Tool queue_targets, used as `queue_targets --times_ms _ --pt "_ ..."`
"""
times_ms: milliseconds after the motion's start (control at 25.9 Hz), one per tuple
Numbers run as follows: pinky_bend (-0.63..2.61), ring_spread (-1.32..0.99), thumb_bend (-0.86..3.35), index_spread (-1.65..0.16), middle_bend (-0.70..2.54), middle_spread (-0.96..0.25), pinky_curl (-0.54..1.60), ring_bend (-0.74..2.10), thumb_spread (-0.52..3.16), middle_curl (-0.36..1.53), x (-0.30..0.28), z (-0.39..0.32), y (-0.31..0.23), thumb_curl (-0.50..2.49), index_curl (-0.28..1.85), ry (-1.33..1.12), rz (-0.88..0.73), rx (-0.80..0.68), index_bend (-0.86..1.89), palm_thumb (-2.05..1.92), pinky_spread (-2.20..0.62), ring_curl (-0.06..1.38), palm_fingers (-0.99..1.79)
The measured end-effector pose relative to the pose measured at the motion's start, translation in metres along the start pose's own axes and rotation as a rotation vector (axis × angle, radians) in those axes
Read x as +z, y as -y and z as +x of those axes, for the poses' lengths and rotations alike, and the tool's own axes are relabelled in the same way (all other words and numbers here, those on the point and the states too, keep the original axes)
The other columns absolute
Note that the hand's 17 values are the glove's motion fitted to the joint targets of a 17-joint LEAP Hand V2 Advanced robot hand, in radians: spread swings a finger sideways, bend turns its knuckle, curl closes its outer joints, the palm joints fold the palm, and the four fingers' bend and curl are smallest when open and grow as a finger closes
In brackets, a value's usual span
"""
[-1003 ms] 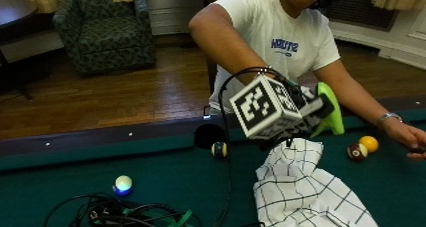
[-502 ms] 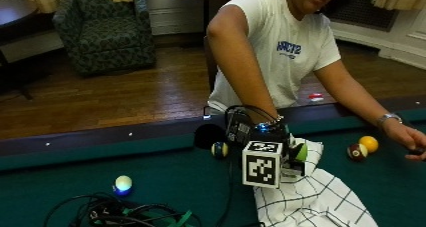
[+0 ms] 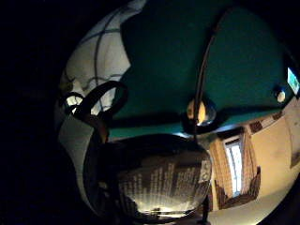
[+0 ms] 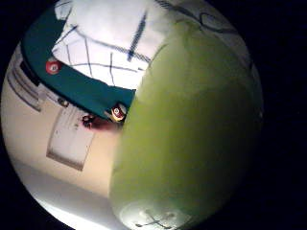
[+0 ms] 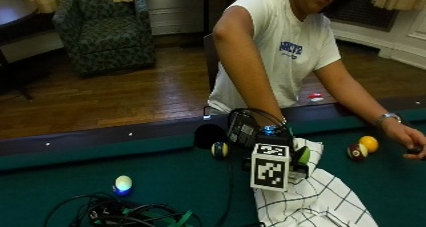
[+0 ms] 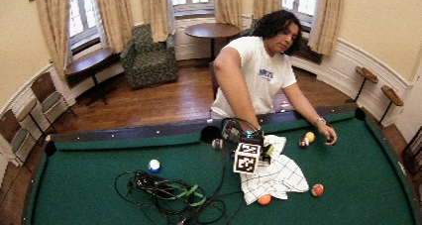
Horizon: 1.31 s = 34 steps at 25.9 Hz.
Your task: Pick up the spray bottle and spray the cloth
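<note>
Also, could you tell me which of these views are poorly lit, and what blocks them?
Thumb side palm view: the green spray bottle fills much of it; the cloth beyond is lit. Little finger side palm view: dark, only the window bright. Both outside views: evenly lit.

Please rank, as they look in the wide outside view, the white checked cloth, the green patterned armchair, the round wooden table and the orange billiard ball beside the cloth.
1. Green patterned armchair, though it stands farther back
2. White checked cloth, looking nearly as large
3. Round wooden table
4. Orange billiard ball
</note>
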<state>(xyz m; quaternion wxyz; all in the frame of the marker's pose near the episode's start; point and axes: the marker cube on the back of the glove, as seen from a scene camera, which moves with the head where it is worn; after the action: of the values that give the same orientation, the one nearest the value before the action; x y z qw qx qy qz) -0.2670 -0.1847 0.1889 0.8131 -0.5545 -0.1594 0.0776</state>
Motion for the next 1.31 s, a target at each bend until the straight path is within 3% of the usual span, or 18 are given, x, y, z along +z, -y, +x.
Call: queue_targets --times_ms 386,810,1042,1312 --pt "0.5 -0.21 -0.03 -0.25 0.75 -0.2 0.45 0.78 0.38 0.6 -0.054 -0.108 -0.078 0.82 0.62 0.162 0.212 -0.529 0.41 0.95 -0.27 0.52 1.35" --pt "0.49 -0.21 -0.03 -0.25 0.75 -0.2 0.45 0.78 0.38 0.6 -0.032 -0.223 -0.118 0.83 0.63 0.462 0.492 -1.131 0.4 0.95 -0.27 0.52 1.35" --pt "0.49 -0.21 -0.03 -0.25 0.75 -0.2 0.45 0.78 0.38 0.59 0.01 -0.262 -0.082 0.84 0.63 0.553 0.663 -1.276 0.4 0.95 -0.27 0.52 1.36" --pt "0.49 -0.21 -0.03 -0.25 0.74 -0.2 0.45 0.78 0.36 0.59 0.063 -0.299 -0.021 0.84 0.64 0.571 0.61 -1.342 0.41 0.95 -0.27 0.52 1.36"
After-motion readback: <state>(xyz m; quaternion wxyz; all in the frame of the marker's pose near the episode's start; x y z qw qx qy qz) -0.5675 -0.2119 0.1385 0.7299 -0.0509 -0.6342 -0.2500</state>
